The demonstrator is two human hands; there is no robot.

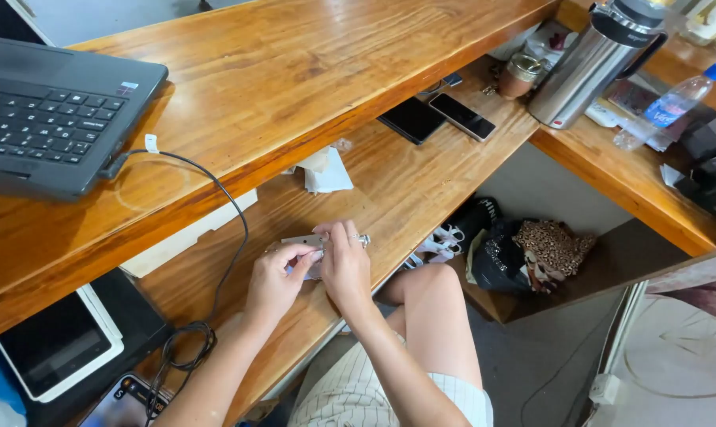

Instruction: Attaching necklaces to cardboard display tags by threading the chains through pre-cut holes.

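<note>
Both my hands meet over the lower wooden shelf (390,190), holding a small grey metal piece (303,240) with a short silver stud sticking out on its right end. My left hand (275,278) pinches the piece from the left and below. My right hand (344,265) wraps over its right side, and its fingers hide most of the piece. Something pale shows under the hands; I cannot tell what it is.
A dark laptop (46,119) sits on the upper counter (295,71), its black cable (224,237) hanging to the shelf. Two phones (437,117), crumpled tissue (324,170), a steel flask (595,63), a water bottle (666,107), a tablet (54,344), and bags (524,253) on the floor surround me.
</note>
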